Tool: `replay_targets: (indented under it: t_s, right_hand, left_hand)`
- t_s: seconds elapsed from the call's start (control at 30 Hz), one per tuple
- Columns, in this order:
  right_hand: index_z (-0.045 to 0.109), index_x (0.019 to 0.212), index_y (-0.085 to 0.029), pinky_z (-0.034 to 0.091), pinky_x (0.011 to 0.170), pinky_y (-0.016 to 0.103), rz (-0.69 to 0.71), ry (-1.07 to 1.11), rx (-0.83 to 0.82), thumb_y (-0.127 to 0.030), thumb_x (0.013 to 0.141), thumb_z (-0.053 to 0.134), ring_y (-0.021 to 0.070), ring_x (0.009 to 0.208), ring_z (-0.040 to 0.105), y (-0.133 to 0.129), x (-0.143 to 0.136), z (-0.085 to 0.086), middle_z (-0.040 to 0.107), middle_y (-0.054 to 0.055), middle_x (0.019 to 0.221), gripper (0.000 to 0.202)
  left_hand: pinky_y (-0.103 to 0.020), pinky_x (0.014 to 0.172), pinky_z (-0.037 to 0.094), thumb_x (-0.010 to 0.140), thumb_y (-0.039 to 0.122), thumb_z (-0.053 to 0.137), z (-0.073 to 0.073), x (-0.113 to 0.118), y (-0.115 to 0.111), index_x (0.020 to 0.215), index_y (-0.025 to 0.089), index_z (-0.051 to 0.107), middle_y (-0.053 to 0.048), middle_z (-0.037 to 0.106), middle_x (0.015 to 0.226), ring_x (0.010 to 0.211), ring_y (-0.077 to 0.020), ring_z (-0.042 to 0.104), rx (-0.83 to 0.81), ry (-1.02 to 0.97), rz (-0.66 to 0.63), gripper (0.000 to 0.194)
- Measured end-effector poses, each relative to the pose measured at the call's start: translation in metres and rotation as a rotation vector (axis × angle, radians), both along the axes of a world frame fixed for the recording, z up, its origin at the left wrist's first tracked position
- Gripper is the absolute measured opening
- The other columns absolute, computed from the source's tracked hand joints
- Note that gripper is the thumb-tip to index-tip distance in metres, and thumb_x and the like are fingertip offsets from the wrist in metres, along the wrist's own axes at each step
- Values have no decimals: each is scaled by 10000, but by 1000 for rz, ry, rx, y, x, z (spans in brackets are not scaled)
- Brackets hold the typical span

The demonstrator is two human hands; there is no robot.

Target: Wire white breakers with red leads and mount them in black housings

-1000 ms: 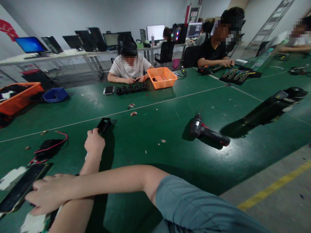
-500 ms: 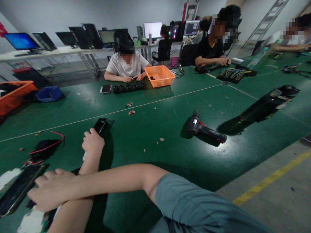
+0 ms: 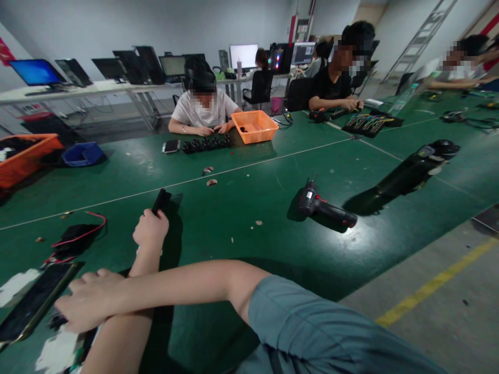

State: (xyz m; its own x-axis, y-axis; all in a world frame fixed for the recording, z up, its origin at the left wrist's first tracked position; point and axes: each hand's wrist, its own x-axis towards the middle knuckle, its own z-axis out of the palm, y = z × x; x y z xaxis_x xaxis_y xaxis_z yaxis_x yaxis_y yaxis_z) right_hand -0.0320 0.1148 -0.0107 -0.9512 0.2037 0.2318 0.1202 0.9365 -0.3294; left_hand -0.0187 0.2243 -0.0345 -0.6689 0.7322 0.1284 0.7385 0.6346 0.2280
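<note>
The left hand [image 3: 151,228] grips a black oblong plastic-looking part [image 3: 161,201], its long axis pointing forward from the fingers; the right hand [image 3: 91,299], finger closure indiscernible, lies farther back.

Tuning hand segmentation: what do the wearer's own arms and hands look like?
Left hand and right hand are ungloved. The right arm wears a loose, creased grey-blue sleeve ending near the elbow; no sleeve shows on the left. Something white shows beside the left wrist, unclear what.
</note>
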Motion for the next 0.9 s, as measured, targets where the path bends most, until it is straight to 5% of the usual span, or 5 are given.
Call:
replay_targets:
  t_s: [0.23,0.63,0.9]
  right_hand:
    - [696,1122,-231,545,663,311,38,-40,-49,-383,920,509,250,937,715,2,0,3,725,99,1144,314]
    - [689,1087,-166,570,676,337,94,-16,-27,-361,918,497,279,981,718,2,-4,3,709,166,1158,322]
    - [662,1077,-201,578,698,350,48,-36,-32,-432,896,561,293,990,711,1,-8,-1,704,120,1166,311]
  left_hand:
    - [-500,725,533,958,357,360,4,1,0,1290,87,461,-234,711,942,908,-399,701,-12,35,58,440]
    - [-484,770,521,921,306,409,11,-7,-5,1266,166,510,-243,701,1025,989,-385,685,-110,-7,44,386]
    - [-496,791,517,941,331,363,11,-4,-7,1233,92,515,-240,698,997,983,-410,680,-47,-16,76,407]
